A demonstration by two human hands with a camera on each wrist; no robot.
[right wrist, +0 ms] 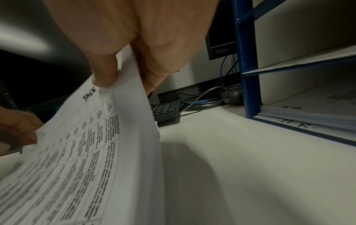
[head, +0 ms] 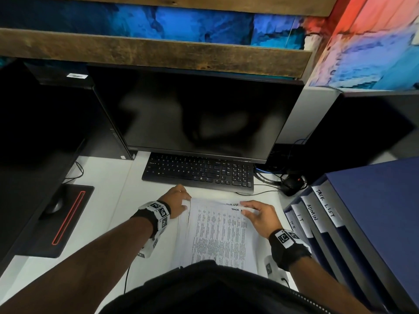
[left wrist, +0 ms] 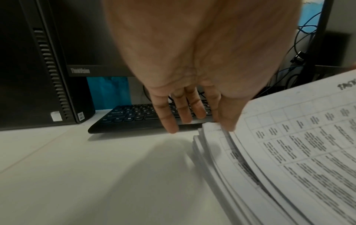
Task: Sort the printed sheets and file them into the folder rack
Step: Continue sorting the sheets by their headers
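A: Where are the papers?

B: The stack of printed sheets (head: 217, 234) lies on the white desk (head: 108, 214), low in the middle of the head view, just below the black keyboard (head: 199, 172).

A: What is the right hand doing?

B: The right hand (head: 260, 217) pinches the top sheet (right wrist: 92, 152) at its far corner, thumb on top and fingers under. The sheet is lifted and bent.

A: And the left hand?

B: The left hand (head: 175, 203) has straight fingers. Its thumb rests on the stack's upper left corner.

A: Where is the rack?

B: The blue folder rack (head: 362, 223) stands at the right edge, near the stack. Its labels say TASK LIST, ADMIN and I.T.
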